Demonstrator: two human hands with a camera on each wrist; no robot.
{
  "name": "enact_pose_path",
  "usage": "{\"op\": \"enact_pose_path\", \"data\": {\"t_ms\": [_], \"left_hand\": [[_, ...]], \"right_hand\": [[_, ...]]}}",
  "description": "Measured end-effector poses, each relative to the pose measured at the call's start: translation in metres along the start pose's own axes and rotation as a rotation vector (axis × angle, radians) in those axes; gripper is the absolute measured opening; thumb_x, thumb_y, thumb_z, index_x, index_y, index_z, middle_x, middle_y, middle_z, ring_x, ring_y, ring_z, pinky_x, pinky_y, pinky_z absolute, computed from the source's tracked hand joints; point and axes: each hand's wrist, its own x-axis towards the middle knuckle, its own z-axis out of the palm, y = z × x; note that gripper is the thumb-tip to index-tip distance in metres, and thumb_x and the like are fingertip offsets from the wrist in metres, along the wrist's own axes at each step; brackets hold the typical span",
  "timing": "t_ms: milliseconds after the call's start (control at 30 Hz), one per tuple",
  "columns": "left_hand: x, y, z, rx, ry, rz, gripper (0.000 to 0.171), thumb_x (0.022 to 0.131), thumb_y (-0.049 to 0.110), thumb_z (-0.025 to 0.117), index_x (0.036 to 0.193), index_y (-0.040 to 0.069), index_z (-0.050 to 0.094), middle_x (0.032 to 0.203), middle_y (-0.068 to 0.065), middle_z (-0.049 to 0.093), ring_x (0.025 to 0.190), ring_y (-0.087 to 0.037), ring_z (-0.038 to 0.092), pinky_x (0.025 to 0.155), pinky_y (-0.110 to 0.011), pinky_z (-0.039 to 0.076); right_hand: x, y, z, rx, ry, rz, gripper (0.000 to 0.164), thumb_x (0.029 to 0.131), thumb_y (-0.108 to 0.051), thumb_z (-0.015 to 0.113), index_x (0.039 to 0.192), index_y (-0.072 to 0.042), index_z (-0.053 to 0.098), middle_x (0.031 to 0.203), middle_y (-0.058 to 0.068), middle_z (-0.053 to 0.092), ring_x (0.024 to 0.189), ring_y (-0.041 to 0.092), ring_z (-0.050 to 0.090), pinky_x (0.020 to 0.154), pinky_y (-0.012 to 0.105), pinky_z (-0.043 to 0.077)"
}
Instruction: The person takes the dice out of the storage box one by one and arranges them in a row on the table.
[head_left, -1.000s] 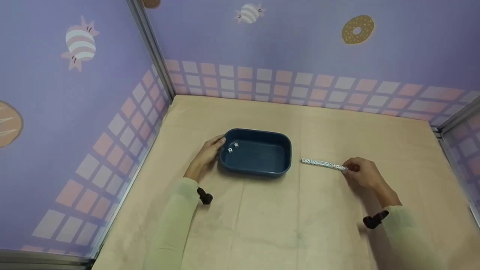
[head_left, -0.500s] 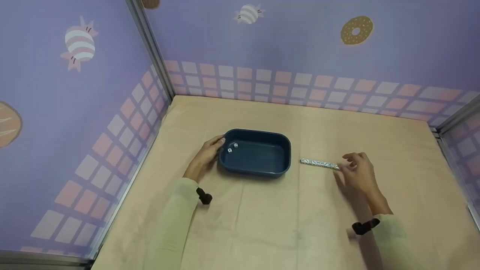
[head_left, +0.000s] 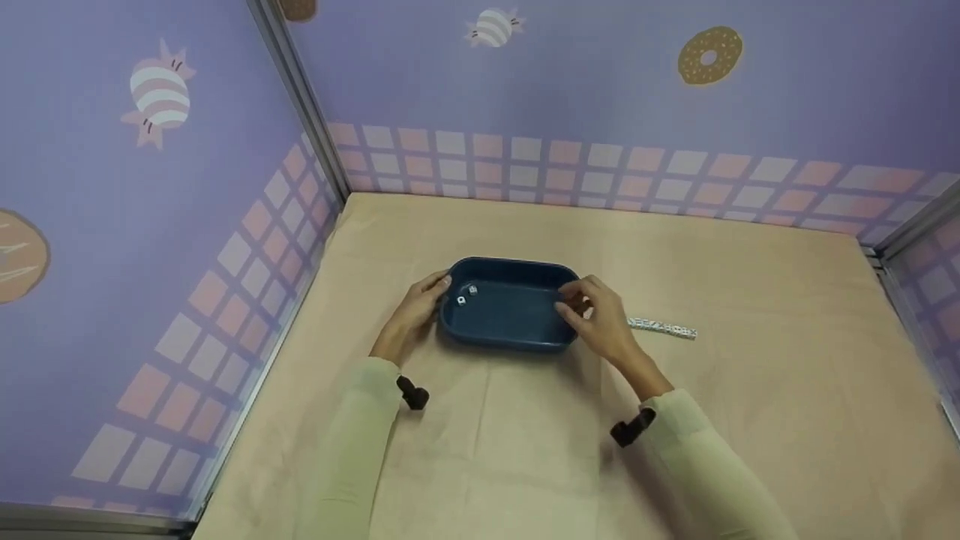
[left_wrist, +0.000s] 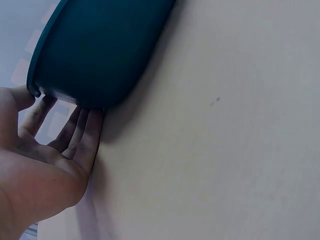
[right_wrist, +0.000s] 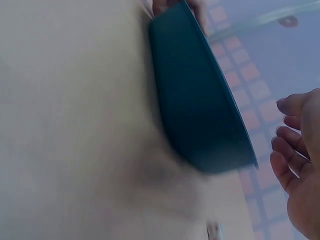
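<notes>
A deep, dark blue rectangular dish with rounded corners sits on the cloth. My left hand holds its left end, thumb at the rim and fingers against the outer wall, as the left wrist view also shows. Two small white dice lie inside near that end. Over the dish's right end hovers my right hand, fingers loosely bent, thumb apart from them and nothing seen between. Right of this hand, a straight row of small white dice lies on the cloth; the hand hides its left end.
A beige cloth covers the table. Purple printed panels stand at the back and left, joined by a metal post. Another panel edge rises at the far right. Each wrist wears a black camera mount.
My right hand let go of the dice row's right end and moved left until over the dish's right end. The row, the dish and my left hand have stayed put.
</notes>
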Motion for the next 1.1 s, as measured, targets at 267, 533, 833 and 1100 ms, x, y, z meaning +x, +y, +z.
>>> {"op": "enact_pose_path", "data": {"t_ms": [267,533,833,1100], "left_hand": [[0.001,-0.001,0.000,0.012,0.009,-0.003,0.050,0.113,0.038,0.054,0.157,0.016,0.053,0.155,-0.009,0.055,0.135,-0.026,0.057,0.111,-0.044,0.047],[0.002,-0.002,-0.001,0.041,0.014,0.013,0.049,0.113,0.037,0.054,0.157,0.016,0.053,0.148,-0.010,0.062,0.127,-0.027,0.064,0.101,-0.038,0.052],[0.007,0.002,0.008,-0.005,-0.033,0.034,0.049,0.113,0.035,0.054,0.157,0.014,0.053,0.149,-0.011,0.061,0.129,-0.027,0.064,0.102,-0.039,0.053],[0.002,-0.001,-0.001,0.006,0.004,0.014,0.048,0.113,0.036,0.054,0.156,0.017,0.054,0.150,-0.007,0.060,0.130,-0.025,0.062,0.105,-0.040,0.050]], "right_hand": [[0.041,-0.012,0.064,0.007,-0.126,0.040,0.022,0.099,-0.012,0.078,0.116,0.000,0.073,0.106,0.011,0.068,0.094,0.023,0.068,0.084,0.037,0.057],[0.068,-0.014,0.111,0.040,-0.178,0.089,0.025,0.098,-0.009,0.078,0.120,0.002,0.074,0.109,0.012,0.068,0.098,0.024,0.068,0.088,0.039,0.057],[0.077,-0.006,0.125,-0.141,-0.281,0.134,0.038,0.098,-0.013,0.078,0.133,0.000,0.070,0.133,0.013,0.063,0.125,0.030,0.059,0.109,0.045,0.046],[0.077,-0.005,0.135,-0.278,-0.463,0.026,0.045,0.105,-0.020,0.069,0.145,0.001,0.062,0.150,0.016,0.056,0.136,0.035,0.050,0.114,0.049,0.042]]}}
